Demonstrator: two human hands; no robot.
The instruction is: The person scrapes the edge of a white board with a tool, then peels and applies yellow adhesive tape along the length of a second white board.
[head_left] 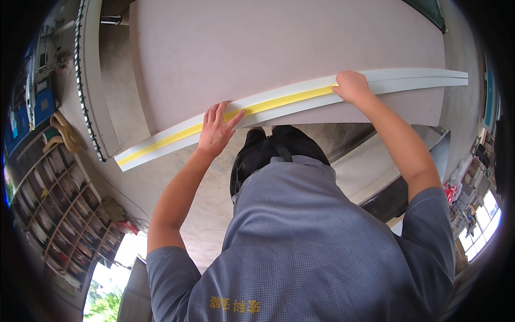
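Note:
A long white strip (pixel 413 79) lies across the near part of a large pinkish-grey board (pixel 279 43), its left end sticking out past the board's edge. Along its middle runs a narrow yellow band, like tape (pixel 289 100), from the left end as far as my right hand. My left hand (pixel 214 131) rests on the strip with fingers spread, the index fingertip on the yellow band. My right hand (pixel 353 87) is closed at the band's right end, thumb against it. Right of that hand the strip shows only a thin dark line.
A black segmented chain (pixel 80 80) runs along a rail left of the board. Farther left are a brown hose (pixel 67 131), a blue machine (pixel 45 102) and a rack (pixel 67 204) of many compartments. A dark green-edged object (pixel 429 13) stands at the board's far right corner.

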